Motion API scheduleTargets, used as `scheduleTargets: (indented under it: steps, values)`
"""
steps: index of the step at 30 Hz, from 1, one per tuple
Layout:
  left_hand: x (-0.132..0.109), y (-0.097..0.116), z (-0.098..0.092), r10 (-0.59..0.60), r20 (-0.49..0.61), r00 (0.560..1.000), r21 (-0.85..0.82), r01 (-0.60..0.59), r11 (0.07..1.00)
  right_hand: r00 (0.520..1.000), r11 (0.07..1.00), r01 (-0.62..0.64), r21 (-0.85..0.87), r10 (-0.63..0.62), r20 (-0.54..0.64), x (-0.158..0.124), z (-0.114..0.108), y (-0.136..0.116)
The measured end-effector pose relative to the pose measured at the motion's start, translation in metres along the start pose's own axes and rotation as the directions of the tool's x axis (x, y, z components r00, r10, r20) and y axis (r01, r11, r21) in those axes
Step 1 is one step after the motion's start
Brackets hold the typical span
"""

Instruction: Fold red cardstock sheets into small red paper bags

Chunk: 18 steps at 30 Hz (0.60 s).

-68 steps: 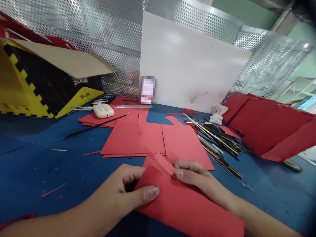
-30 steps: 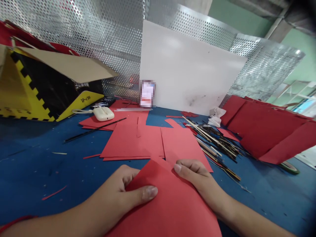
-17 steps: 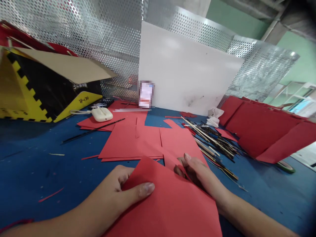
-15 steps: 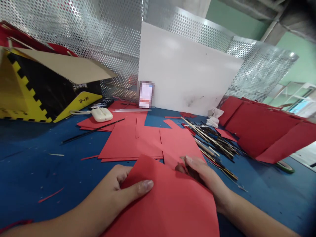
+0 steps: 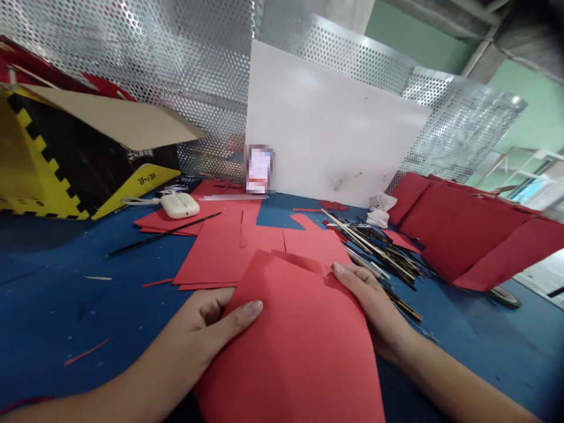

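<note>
Red card sheet lies between the hands, in front of the white board, its far edge overlapping flat red card pieces and a small flap creased back near its top. The left hand pinches the sheet's left edge, thumb on top and fingers curled beneath. The right hand has its fingers laid along the right edge; its thumb is hidden, so how firmly it grips cannot be told. Nearer the board, on the blue bench, a heap of wooden sticks sits just right of the sheet, with folded red panels farther right and a white earbud case to the left. Held only at two edges, the sheet could sag and crease at the flap, and its right edge could catch on the sticks if swung that way.
</note>
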<state>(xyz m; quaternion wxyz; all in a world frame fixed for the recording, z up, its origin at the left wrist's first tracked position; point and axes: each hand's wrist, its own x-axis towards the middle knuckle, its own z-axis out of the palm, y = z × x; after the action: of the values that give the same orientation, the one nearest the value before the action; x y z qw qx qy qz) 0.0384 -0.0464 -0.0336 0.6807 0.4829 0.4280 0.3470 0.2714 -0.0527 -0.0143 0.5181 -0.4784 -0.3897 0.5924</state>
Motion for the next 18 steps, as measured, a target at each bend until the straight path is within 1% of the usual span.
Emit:
scheduleTargets:
  steps: [4,8,11,14,16,18]
  values:
    - [0.001,-0.001,-0.003,0.007,-0.02,1.0,0.045,-0.006,0.999,0.994,1.0,0.014,0.002,-0.014,0.11,0.002,-0.005,-0.005]
    - [-0.003,0.01,0.002,-0.005,-0.012,1.0,0.104,0.006,0.995,0.984,0.999,0.003,-0.047,0.006,0.18,0.005,-0.012,-0.008]
    - [-0.006,0.02,0.007,0.008,-0.033,0.999,0.134,-0.003,0.991,0.979,0.995,-0.006,-0.096,0.025,0.2,0.006,-0.014,-0.008]
    - [-0.007,0.023,0.009,0.001,-0.033,0.999,0.082,0.002,0.997,0.978,0.994,-0.001,-0.107,0.023,0.206,0.007,-0.013,-0.008]
    - [-0.006,0.021,0.008,-0.013,-0.034,0.999,0.052,0.014,0.999,0.98,0.996,0.035,-0.084,-0.018,0.197,0.008,-0.014,-0.008]
    - [-0.004,0.019,0.007,-0.004,-0.032,0.999,0.041,0.005,0.999,0.98,0.992,0.115,-0.06,-0.103,0.173,0.012,-0.016,-0.01]
